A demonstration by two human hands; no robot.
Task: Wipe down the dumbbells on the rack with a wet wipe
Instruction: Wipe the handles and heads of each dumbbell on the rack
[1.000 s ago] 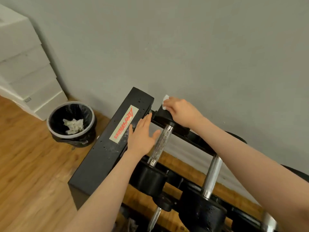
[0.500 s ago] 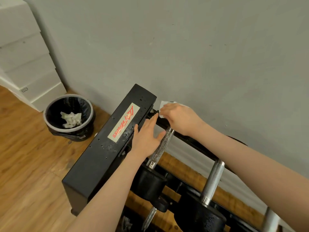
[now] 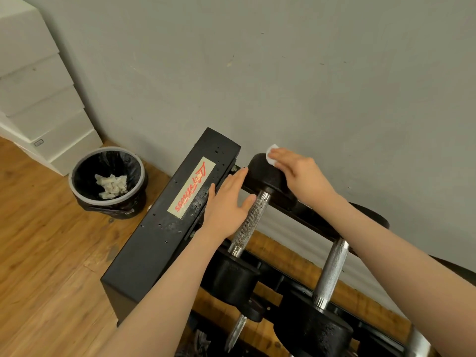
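A black dumbbell with a knurled steel handle lies on the black rack, leftmost on the top tier. My right hand presses a white wet wipe onto the far head of that dumbbell; most of the wipe is hidden under my fingers. My left hand lies flat and open against the handle and the rack's side panel, fingers apart. A second dumbbell sits to the right. A smaller one shows on the lower tier.
A grey bin with a black liner holds used wipes, left of the rack on the wooden floor. White stacked boxes fill the far left corner. The grey wall stands directly behind the rack.
My right hand with the wipe has slid over the top of the far dumbbell head, which now shows more. My left hand stays on the handle.
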